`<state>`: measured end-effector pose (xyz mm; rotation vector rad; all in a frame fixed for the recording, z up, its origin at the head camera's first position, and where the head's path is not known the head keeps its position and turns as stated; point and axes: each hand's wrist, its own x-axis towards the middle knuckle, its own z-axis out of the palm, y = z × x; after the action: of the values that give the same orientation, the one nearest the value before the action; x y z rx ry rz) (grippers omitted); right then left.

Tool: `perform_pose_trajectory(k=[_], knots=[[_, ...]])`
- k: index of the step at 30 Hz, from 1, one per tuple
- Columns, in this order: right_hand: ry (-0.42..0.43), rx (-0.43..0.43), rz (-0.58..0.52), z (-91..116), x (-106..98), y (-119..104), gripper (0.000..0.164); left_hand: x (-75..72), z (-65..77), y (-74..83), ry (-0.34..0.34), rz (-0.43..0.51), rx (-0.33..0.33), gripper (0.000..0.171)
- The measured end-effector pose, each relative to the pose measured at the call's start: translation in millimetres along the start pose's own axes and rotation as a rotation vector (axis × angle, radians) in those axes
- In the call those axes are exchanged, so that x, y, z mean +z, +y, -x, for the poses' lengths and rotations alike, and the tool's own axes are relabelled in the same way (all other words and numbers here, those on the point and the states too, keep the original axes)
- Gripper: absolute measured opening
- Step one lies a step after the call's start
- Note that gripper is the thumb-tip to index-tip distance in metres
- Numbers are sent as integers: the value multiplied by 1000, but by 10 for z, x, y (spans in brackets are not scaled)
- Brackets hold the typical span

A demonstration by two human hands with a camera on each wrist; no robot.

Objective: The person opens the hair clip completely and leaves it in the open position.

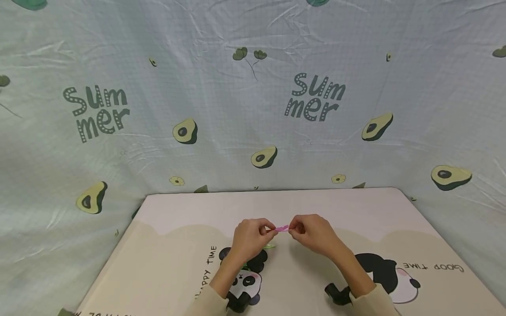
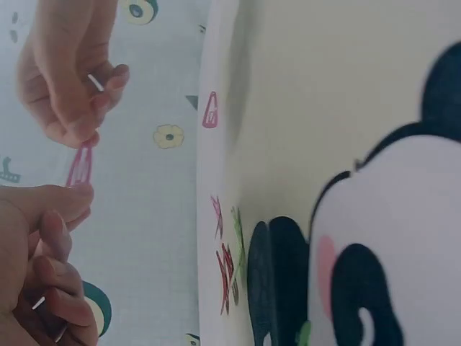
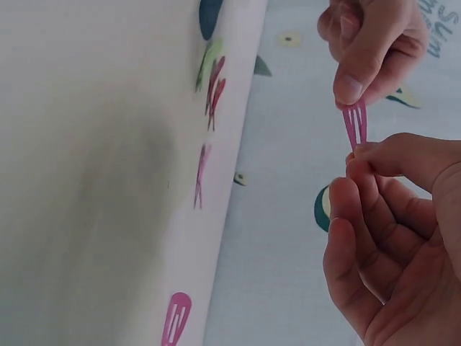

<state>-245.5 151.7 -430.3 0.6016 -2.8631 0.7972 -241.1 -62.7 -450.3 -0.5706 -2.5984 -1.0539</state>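
Note:
A pink snap hair clip (image 1: 282, 228) is held up between both hands above the table. My left hand (image 1: 252, 237) pinches one end of it between thumb and forefinger. The other end sits in the fingertips of my right hand (image 1: 314, 232). Slots along the clip (image 3: 355, 122) show in the right wrist view. On the table below, a single pink clip (image 2: 209, 110) lies apart from the rest. Opened pink (image 3: 202, 176), red (image 3: 215, 94) and green (image 3: 207, 65) clips, their arms spread or crossed, are grouped on the left hand's side.
The pale table (image 1: 158, 245) carries printed panda pictures and lettering. Behind it and along its sides hangs a light curtain (image 1: 221, 101) with avocado prints. The hands cast a soft shadow on the tabletop.

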Motion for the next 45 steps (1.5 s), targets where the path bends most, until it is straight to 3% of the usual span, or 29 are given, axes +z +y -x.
perform_pose_trajectory(k=[9,22,31,45], knots=[[55,-61,-33,85,-6,-37,5,23,96,-35,122,-96,142,7],[197,-157,-37,163,57,-71,9,-46,141,-9,142,-58,153,6],[197,-166,-57,194,95,-80,11,-61,185,2,204,-60,190,6],[238,-230,-142,228,119,-32,14,-45,222,11,225,-7,245,8]])
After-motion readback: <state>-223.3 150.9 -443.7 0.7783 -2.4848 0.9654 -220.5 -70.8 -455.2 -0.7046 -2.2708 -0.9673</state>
